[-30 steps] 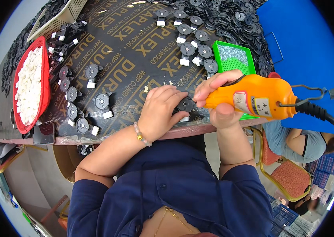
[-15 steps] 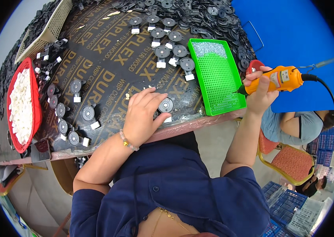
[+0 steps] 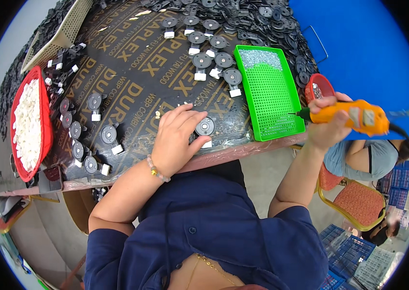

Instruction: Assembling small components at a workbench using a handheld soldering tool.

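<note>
My left hand [image 3: 177, 138] rests on the dark printed tabletop [image 3: 137, 72], fingers touching a round black part with a white block [image 3: 206, 128] near the front edge. My right hand [image 3: 329, 126] grips an orange electric screwdriver [image 3: 354, 116] with a dark cable, held off the table's right edge. Its tip points left at the green perforated tray [image 3: 267, 92], which holds small silvery screws at its far end.
Rows of similar black-and-white parts [image 3: 209, 53] lie across the table. A red basket of white pieces [image 3: 26, 126] sits at left, a beige basket [image 3: 54, 36] far left, a small red bowl [image 3: 318, 88] beside the tray. Another person sits by a red chair [image 3: 359, 200] at right.
My right hand carried the screwdriver from over the part by my left hand out to the right, beside the green tray. My left hand stayed on the part.
</note>
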A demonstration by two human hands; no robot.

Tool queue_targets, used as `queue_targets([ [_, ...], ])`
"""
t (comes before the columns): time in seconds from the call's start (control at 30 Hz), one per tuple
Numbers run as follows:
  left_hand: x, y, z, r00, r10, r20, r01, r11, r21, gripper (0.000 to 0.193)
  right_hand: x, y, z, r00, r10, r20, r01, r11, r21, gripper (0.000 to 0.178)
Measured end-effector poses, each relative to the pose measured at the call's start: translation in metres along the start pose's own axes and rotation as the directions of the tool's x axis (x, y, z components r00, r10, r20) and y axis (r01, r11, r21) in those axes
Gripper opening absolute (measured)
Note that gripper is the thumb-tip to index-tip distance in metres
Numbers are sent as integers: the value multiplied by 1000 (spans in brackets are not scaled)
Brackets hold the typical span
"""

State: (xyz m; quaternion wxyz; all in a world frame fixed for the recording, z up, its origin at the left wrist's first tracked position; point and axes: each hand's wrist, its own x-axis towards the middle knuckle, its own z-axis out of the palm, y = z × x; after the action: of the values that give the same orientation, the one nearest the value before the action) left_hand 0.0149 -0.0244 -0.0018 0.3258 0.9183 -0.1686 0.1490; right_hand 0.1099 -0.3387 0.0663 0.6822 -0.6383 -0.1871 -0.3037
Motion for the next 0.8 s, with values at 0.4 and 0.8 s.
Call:
queue_targets([
  [0.4,-1,-4,1,1000,-6,11,7,998,-63,53,-53,-30,123,848,126,515,-330,887,324,75],
  [0.8,-2,-6,4,1000,11,-21,-12,999,-43,53,-67,-26,131,760,215,613,-458,846,272,65],
])
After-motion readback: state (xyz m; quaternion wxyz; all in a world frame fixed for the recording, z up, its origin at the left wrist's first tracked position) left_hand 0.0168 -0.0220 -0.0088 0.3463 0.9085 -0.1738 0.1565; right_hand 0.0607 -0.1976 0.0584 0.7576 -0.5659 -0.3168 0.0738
